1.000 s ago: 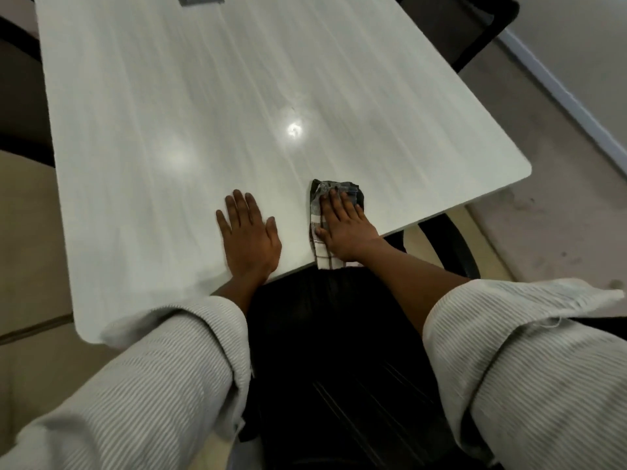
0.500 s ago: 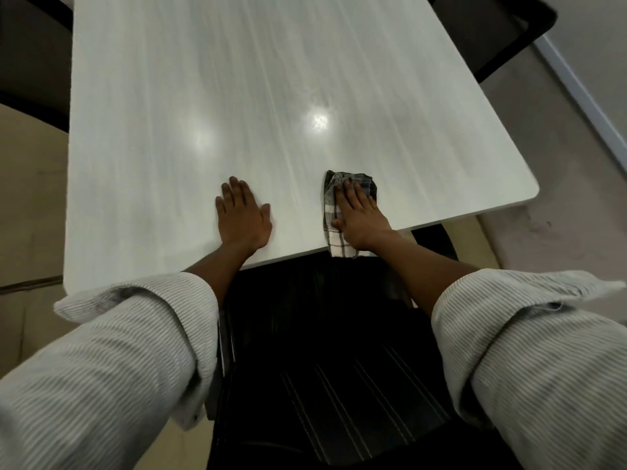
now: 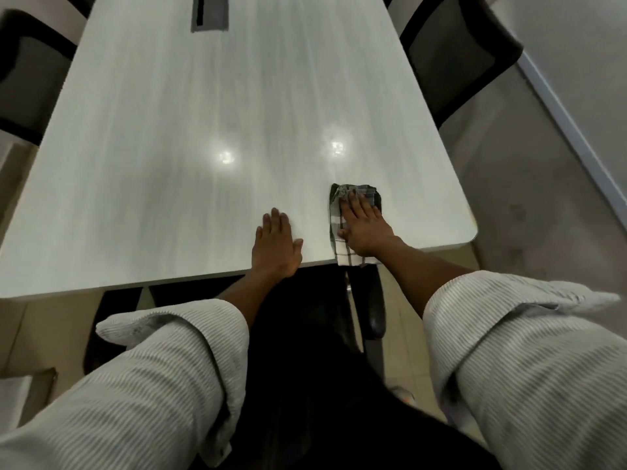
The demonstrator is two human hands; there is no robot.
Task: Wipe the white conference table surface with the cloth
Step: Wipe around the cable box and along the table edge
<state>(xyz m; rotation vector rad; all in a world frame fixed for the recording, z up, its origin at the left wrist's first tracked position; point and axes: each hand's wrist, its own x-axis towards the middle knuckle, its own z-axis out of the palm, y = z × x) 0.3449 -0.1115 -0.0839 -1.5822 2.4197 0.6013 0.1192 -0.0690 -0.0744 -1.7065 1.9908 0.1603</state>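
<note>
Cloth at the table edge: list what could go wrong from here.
1. The cloth hangs over the near edge of the table; a pull toward the body could drag it off.
2. The right hand presses it with flat fingers, ungripped, so it may bunch or slip.
3. The left hand rests bare on the table and may leave smudges.

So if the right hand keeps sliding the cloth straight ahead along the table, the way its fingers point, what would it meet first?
Nothing, as far as this view shows. The right hand presses the cloth, and ahead lies only bare table. The grey panel at the far end sits left of that line.
</note>
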